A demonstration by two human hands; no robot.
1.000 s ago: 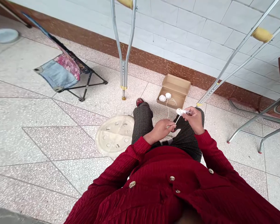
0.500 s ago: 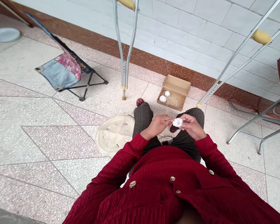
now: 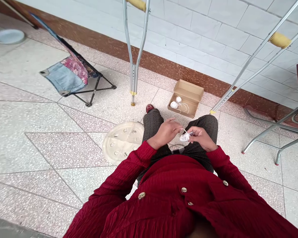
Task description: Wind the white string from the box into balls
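Note:
Over my lap, my right hand (image 3: 200, 138) grips a small ball of white cord (image 3: 184, 137) between thumb and fingers. My left hand (image 3: 168, 131) pinches a strand of the same cord, which runs slantwise from its fingertips to the ball. Beyond my knees, a cardboard box (image 3: 194, 114) lies on the floor with its lid up. Inside it, two white balls of cord (image 3: 173, 105) rest at the left, beside loose loops of cord.
One metal crutch (image 3: 133, 72) leans on the tiled wall ahead, another crutch (image 3: 225, 96) to its right. At left stands a low folding chair (image 3: 72, 79). A round cream cover (image 3: 116, 142) lies beside my left leg. A metal-legged chair (image 3: 278, 132) is at right.
The ball in my right hand has turned and dropped slightly toward me. My left hand has moved a little away from it, and a length of cord now shows between them.

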